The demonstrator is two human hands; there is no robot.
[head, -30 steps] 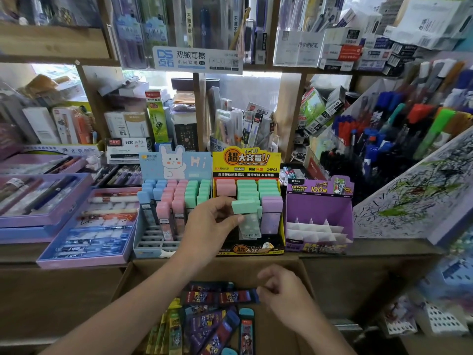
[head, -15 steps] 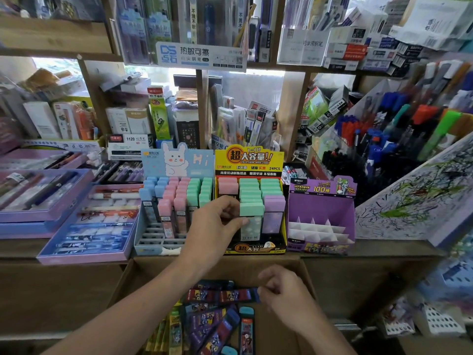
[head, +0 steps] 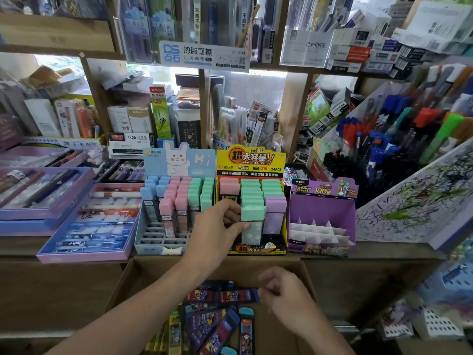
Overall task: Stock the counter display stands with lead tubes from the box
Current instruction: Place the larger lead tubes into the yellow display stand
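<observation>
My left hand (head: 217, 231) grips a green-capped lead tube (head: 252, 222) standing in the front row of the yellow display stand (head: 252, 162), beside a purple-capped tube (head: 275, 216). My right hand (head: 284, 293) pinches the end of a dark purple lead tube (head: 225, 295) lying in the cardboard box (head: 258, 265) below the counter. Several more purple and blue tubes (head: 212, 326) lie loose in the box. A blue rabbit stand (head: 179, 162) at the left holds blue, pink and green tubes. At the right a purple stand (head: 322, 216) shows only white dividers.
Flat purple and blue pen trays (head: 89, 221) lie on the counter at the left. A slanted rack of coloured markers (head: 399, 139) and a scribbled test pad (head: 419, 201) stand at the right. Crowded shelves of stationery boxes rise behind the stands.
The green-capped tube has sunk lower into its slot under my left hand. My right hand stays on the purple tube in the box.
</observation>
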